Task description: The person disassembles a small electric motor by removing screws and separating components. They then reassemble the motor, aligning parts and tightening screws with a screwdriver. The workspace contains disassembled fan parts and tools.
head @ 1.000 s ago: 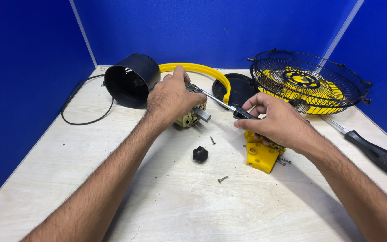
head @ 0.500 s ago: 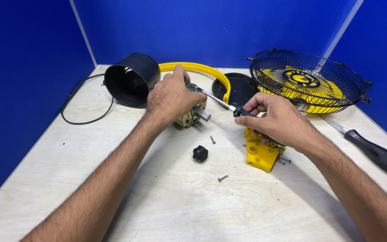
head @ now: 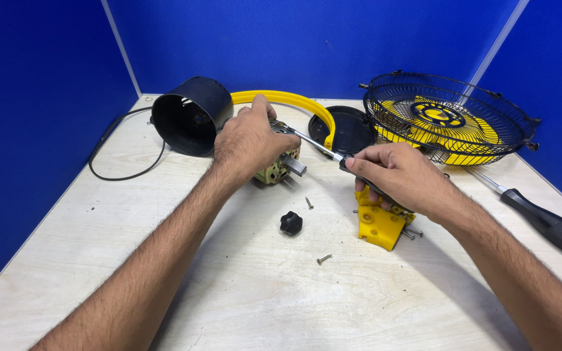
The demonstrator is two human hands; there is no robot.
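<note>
Worktop [head: 242,286], pale wood, blue partitions around.
- Left hand [head: 250,140]: grip clamped over one small motor [head: 280,168], just in front of the black cylindrical housing [head: 190,116].
- Right hand [head: 395,174]: grip pinching one screwdriver [head: 317,144], tip at the motor.
- Yellow bracket [head: 380,226], one, under the right hand.
- Black knob [head: 291,223], one.
- Loose screws: two, [head: 309,203] and [head: 324,259].
- Wire fan guard [head: 450,117] with yellow blades, far right.
- Second screwdriver [head: 541,221], well apart.

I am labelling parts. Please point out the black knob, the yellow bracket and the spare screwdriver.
black knob [head: 291,223], head view, on its top.
yellow bracket [head: 380,224], head view, on its flat upper face.
spare screwdriver [head: 549,225], head view, on its black handle.
</note>
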